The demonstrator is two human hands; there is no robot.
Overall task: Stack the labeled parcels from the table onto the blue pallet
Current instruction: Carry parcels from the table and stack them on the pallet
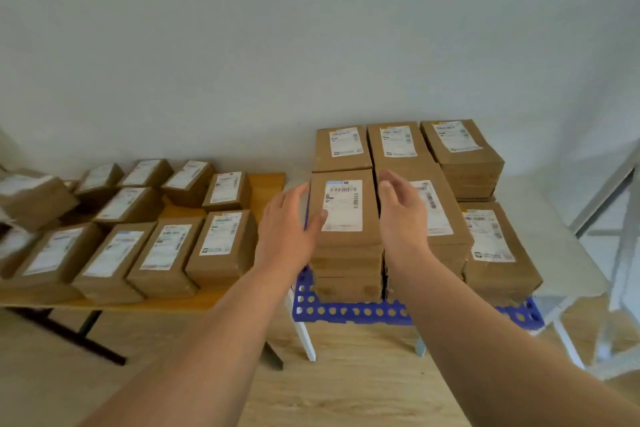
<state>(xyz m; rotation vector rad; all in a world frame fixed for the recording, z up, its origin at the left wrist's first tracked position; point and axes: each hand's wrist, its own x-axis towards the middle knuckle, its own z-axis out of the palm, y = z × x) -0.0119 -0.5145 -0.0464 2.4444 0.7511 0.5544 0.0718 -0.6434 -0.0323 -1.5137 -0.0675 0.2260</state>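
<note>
Several stacks of brown labeled parcels stand on the blue perforated pallet (pixel 349 312) at centre right. The front-left stack's top parcel (pixel 343 208) shows a white label with barcodes. My left hand (pixel 289 229) hovers open by that parcel's left side, thumb close to its edge. Open as well, my right hand (pixel 403 215) is by its right side, fingers curled in front of the neighbouring stack (pixel 440 215). Neither hand grips anything. On the wooden table (pixel 266 184) at left lie several more labeled parcels, the nearest one (pixel 223 243) just left of my left forearm.
The pallet rests on a white stand (pixel 306 336) above the wooden floor. The table has black legs (pixel 69 333). A white metal frame (pixel 620 218) stands at the right edge. A plain wall runs behind everything.
</note>
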